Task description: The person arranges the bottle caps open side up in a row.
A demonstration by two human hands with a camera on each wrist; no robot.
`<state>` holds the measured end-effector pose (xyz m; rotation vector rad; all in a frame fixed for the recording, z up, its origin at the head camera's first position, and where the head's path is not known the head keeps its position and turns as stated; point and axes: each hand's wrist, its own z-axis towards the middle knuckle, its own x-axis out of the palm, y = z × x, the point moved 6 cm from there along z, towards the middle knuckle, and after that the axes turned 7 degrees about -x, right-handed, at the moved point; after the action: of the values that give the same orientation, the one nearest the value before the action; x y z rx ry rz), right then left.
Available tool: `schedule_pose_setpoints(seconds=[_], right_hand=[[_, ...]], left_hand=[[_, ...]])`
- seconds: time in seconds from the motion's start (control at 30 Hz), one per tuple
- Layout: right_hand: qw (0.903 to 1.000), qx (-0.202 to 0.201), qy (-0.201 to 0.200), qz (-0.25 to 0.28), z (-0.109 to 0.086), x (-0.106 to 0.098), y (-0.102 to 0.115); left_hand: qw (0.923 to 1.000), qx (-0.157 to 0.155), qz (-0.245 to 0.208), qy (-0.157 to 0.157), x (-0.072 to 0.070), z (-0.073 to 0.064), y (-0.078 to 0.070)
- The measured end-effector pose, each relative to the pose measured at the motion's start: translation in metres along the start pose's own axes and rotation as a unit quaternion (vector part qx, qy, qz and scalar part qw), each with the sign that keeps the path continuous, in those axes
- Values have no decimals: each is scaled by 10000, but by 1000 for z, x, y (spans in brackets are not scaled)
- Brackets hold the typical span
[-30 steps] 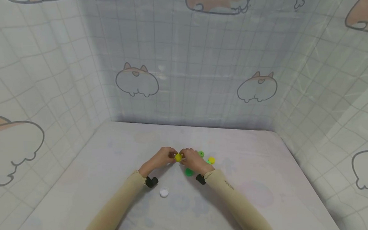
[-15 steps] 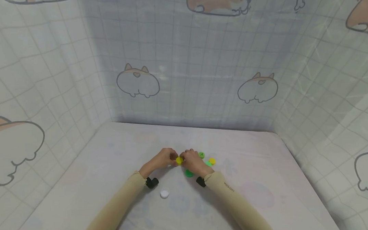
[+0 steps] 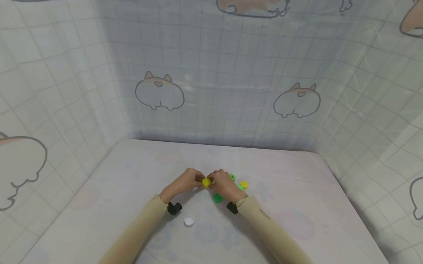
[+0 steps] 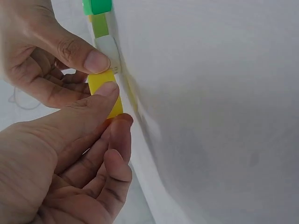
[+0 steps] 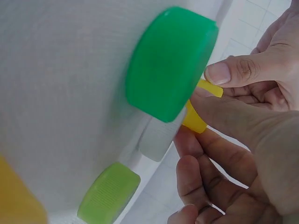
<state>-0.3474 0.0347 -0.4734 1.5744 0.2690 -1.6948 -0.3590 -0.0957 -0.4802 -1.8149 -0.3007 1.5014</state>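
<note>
Pinching yellow cap [image 3: 206, 182] between thumb and fingers of left hand [image 3: 187, 180]; pinching its opposite side with thumb and fingers of right hand [image 3: 226, 185]. Curling outer fingers of both hands loosely, off yellow cap. Holding yellow cap at desk [image 3: 156, 158], between both hands; not being able to tell if touching desk. Seeing green cap [image 3: 218, 198] lying on near side of yellow cap, a bit right. Seeing mint cap [image 3: 240, 187] lying right of yellow cap, being partly blocked by right hand. Seeing lime cap [image 3: 232, 177] lying right of yellow cap, about level with it. Seeing other yellow cap [image 3: 243, 184] lying farther right of yellow cap. Seeing white cap [image 3: 189, 220] lying on near side of yellow cap, off to its left. Wearing black cameras [image 3: 174, 208] on wrists, beige sleeves [image 3: 136, 235] on arms. Seeing gridded sheet [image 3: 228, 99] hanging beyond yellow cap, showing cartoon dogs [image 3: 159, 93].
</note>
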Motion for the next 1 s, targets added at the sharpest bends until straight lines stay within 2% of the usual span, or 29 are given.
schedule_pose_setpoints(seconds=[0.2,0.53,0.7,0.83,1.0], right_hand=[[9997,-218,-26,-114,-5,-4,3],[9995,-246,15,-175,-9,-11,7],[9993,-358,-32,-99,-10,-13,10],[9994,-340,-42,-77,-13,-13,11],[9995,-304,-77,-11,-18,-19,10]], left_hand=[[9997,235,102,32,-1,-4,-8],[9993,287,251,-63,-7,-13,-21],[9989,355,282,-147,-9,-16,-21],[9993,321,196,-67,-9,-17,-21],[9988,469,117,68,-10,-16,-27]])
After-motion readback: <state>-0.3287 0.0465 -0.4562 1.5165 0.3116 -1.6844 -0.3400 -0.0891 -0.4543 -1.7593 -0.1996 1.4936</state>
